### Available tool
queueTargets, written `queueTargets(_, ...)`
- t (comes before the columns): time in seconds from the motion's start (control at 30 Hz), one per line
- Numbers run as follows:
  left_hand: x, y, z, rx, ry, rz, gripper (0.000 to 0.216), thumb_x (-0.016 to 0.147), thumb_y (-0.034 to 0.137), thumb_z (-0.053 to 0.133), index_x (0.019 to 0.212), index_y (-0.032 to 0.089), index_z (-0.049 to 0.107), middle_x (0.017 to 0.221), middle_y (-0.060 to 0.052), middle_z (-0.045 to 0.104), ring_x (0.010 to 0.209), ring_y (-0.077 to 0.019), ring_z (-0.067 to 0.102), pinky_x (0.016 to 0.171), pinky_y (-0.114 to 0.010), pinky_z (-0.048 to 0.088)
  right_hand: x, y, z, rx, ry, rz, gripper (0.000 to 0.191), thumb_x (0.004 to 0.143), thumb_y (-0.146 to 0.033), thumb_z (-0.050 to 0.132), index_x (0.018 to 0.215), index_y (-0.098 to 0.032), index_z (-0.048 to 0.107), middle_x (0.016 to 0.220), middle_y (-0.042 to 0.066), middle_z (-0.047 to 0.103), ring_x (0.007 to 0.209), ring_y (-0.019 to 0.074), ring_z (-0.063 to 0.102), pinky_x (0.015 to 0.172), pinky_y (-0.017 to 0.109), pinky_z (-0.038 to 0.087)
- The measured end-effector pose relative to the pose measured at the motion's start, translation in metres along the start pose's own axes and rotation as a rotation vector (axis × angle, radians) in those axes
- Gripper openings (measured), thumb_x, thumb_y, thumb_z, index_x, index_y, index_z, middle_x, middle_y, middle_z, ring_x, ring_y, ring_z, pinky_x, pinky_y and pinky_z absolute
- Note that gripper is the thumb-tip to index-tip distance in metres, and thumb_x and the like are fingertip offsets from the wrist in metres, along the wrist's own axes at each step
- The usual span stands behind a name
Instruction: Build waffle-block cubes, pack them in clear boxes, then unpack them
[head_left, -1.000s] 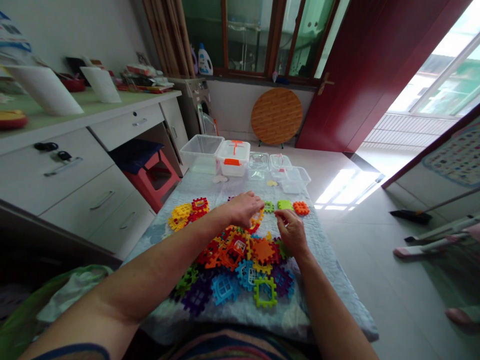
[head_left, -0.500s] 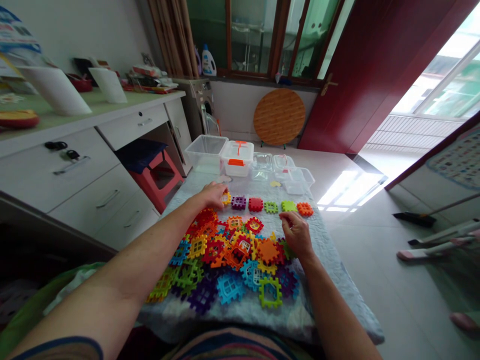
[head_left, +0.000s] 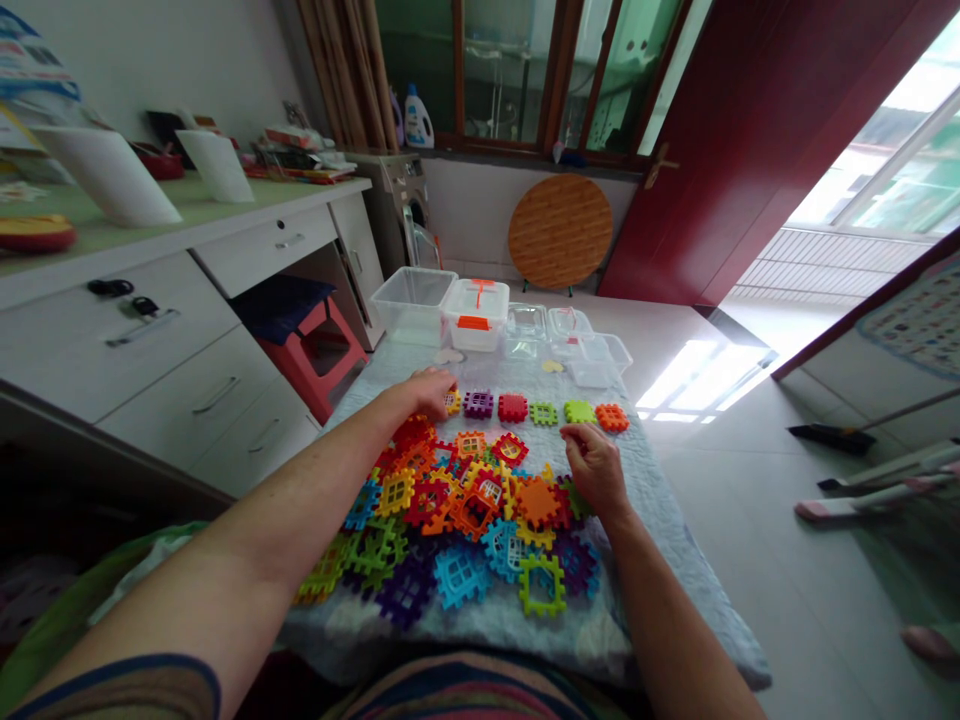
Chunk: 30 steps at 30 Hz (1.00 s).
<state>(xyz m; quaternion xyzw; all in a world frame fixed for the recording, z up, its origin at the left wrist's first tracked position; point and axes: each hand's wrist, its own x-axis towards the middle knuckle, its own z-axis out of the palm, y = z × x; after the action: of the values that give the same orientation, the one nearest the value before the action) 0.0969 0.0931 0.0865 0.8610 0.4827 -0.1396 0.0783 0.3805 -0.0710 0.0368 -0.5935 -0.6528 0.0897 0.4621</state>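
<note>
My left hand (head_left: 432, 392) is closed on a yellow building tile (head_left: 452, 402) at the left end of a row on the cloth. To its right lie a purple tile (head_left: 478, 404), a red tile (head_left: 513, 408), a green window tile (head_left: 544, 413), a solid light-green tile (head_left: 580, 411) and an orange tile (head_left: 612, 417). My right hand (head_left: 594, 458) rests just below the light-green tile, fingers curled in; whether they hold anything is hidden. Between my arms spreads a pile of notched tiles, among them an orange one (head_left: 538, 501) and a blue one (head_left: 461, 575).
Behind the row stand an uncovered clear bin (head_left: 415, 290), a lidded box with orange latches (head_left: 477, 305) and smaller clear containers (head_left: 600, 360). A blue quilted cloth (head_left: 679, 600) covers the table. A red stool (head_left: 322, 350) stands left, by the white drawers (head_left: 217, 390).
Both hands stay in practically the same places, and the tiles have not visibly moved. The view has shifted very slightly.
</note>
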Motion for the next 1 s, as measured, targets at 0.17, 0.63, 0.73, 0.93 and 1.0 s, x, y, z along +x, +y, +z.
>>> queueTargets(0.17,-0.001,-0.003,0.001,0.013,-0.02,-0.012,0.054,0.058,0.034,0.07,0.11,0.021,0.063,0.117,-0.009,0.063,0.108,-0.0309,0.057,0.09,-0.038,0.048,0.0,0.003,0.001,0.01,0.001,-0.007,0.017,0.086,-0.021,0.051,0.086,-0.02,0.068,0.082,0.005,0.068,0.075,0.019,0.062,0.072,0.031,0.048)
queueTargets(0.63,-0.029,-0.051,0.013,-0.159,0.033,-0.113,0.081,0.067,0.035,0.06,0.141,0.01,0.041,0.139,-0.018,0.054,0.127,-0.0305,0.051,0.106,-0.036,0.039,0.0,0.0,0.0,-0.001,0.0,-0.014,0.016,0.086,-0.021,0.052,0.086,-0.02,0.068,0.08,0.004,0.067,0.075,0.0188,0.063,0.072,0.03,0.048)
queueTargets(0.73,-0.036,-0.062,0.021,-0.211,0.025,-0.085,0.066,0.065,0.034,0.061,0.127,0.012,0.056,0.132,-0.016,0.06,0.118,-0.0284,0.058,0.099,-0.032,0.044,-0.001,0.0,0.0,-0.008,-0.01,-0.014,0.016,0.087,-0.022,0.052,0.086,-0.02,0.068,0.081,0.005,0.067,0.074,0.0187,0.062,0.072,0.03,0.048)
queueTargets(0.93,-0.045,-0.065,0.032,-0.417,0.088,-0.008,0.048,0.062,0.032,0.057,0.106,0.015,0.063,0.092,-0.006,0.07,0.081,-0.0219,0.064,0.073,-0.029,0.05,-0.002,0.002,0.001,-0.01,-0.02,-0.01,0.017,0.087,-0.022,0.051,0.086,-0.019,0.068,0.082,0.005,0.068,0.073,0.0186,0.062,0.072,0.03,0.049)
queueTargets(1.0,-0.05,-0.066,0.032,-0.481,0.118,-0.001,0.045,0.062,0.034,0.058,0.103,0.016,0.063,0.079,-0.002,0.067,0.072,-0.0197,0.061,0.066,-0.028,0.048,-0.001,0.002,0.001,-0.011,-0.024,-0.011,0.017,0.086,-0.021,0.051,0.086,-0.019,0.067,0.082,0.005,0.068,0.074,0.0187,0.062,0.072,0.03,0.049)
